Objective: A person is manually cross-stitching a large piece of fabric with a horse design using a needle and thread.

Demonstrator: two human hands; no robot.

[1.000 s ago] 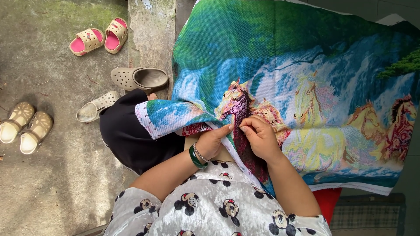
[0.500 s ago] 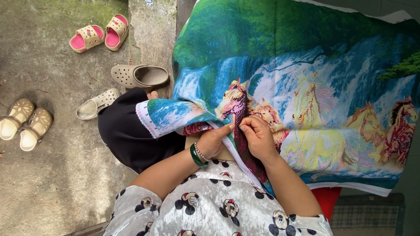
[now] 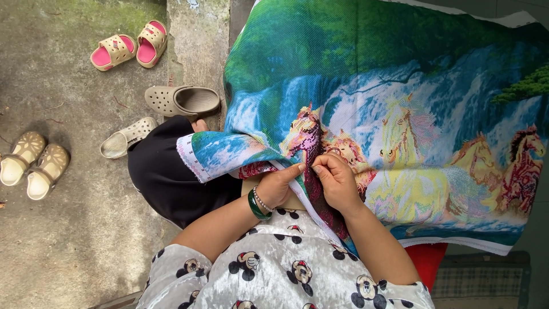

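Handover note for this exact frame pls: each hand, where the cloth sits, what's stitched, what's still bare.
Left hand: pinches the folded edge of the cross-stitch cloth, green bangle on the wrist.
Right hand: fingertips pinched on the cloth beside the pink horse; no needle can be made out.
Cloth: draped over the lap, near corner folded back.
Done: pink, brown and red horses look stitched.
Left: the pale yellow horses look unstitched.

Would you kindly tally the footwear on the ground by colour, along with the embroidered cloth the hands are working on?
Pink-lined sandals: 2
Tan clogs: 2
Cream sandals: 2
Embroidered cloth under the left hand and right hand: 1
Total: 7
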